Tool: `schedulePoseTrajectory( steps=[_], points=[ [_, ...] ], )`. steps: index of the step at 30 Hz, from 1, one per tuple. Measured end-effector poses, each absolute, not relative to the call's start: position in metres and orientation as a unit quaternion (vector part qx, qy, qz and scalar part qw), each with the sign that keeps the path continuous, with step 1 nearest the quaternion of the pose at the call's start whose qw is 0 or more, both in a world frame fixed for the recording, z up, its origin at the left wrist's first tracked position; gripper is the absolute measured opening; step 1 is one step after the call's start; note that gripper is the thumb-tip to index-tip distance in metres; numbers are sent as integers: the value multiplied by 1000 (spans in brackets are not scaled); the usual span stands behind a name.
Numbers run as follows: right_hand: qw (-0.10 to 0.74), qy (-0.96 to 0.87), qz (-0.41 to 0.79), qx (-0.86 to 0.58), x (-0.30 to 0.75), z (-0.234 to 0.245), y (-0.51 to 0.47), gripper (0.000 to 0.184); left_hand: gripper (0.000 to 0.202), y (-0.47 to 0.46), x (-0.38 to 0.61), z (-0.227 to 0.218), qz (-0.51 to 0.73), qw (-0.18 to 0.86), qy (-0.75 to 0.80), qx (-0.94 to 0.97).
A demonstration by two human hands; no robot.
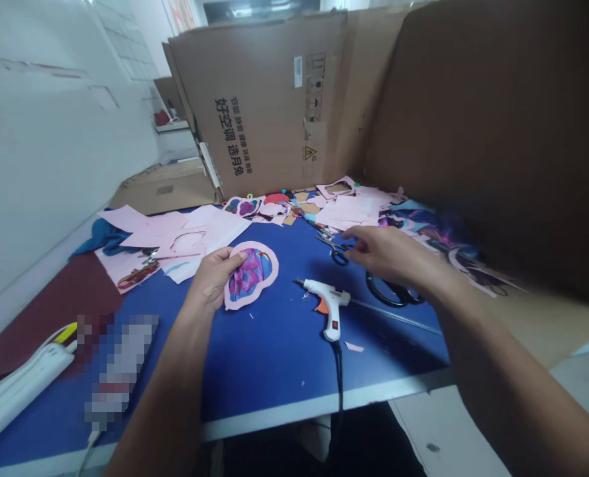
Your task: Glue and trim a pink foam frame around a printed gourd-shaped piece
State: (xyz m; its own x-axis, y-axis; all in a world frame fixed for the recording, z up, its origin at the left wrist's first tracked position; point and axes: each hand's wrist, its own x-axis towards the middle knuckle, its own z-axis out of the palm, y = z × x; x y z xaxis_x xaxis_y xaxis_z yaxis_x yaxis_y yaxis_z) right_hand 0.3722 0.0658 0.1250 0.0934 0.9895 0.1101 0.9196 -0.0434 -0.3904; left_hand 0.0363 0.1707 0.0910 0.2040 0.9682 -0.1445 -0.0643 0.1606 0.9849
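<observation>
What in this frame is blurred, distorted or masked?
Head view: soft even light; the lens bows the front edge of the blue table; a pixelated patch masks the lower left; colourful paper scraps beside the brown cardboard wall are smeared; the white glue gun is sharp.

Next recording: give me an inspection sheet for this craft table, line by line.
Surface: blue table, papers spread across the back.
Work items: colourful paper cutout under the left hand; small scissors at the right hand.
Clutter: pink paper scraps, large black scissors, white glue gun, blue cloth.
Hands: left hand grips the paper cutout; right hand reaches the small scissors, grip unclear.
Cables: black cable runs from the glue gun off the front edge; white power strip at left.
Surroundings: cardboard sheets behind and right; white wall left.
</observation>
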Motion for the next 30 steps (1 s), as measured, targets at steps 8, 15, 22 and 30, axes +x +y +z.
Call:
schedulePoseTrajectory(
  steps=[8, 15, 22, 30],
  points=[
    [-19, -647, 26, -762, 381, 93, 107, 50, 45, 175, 37, 84, 440, 606, 467, 469],
    [-59, -649, 27, -758, 369, 83, 127, 52, 47, 173, 36, 80, 453, 604, 457, 471],
    [43, -659, 46, -750, 369, 73, 123, 61, 39, 176, 35, 76, 478, 613, 453, 438],
    [329, -621, 506, -500, 315, 116, 108, 46, 31, 154, 51, 89, 452, 747, 288, 393]
  ],
)
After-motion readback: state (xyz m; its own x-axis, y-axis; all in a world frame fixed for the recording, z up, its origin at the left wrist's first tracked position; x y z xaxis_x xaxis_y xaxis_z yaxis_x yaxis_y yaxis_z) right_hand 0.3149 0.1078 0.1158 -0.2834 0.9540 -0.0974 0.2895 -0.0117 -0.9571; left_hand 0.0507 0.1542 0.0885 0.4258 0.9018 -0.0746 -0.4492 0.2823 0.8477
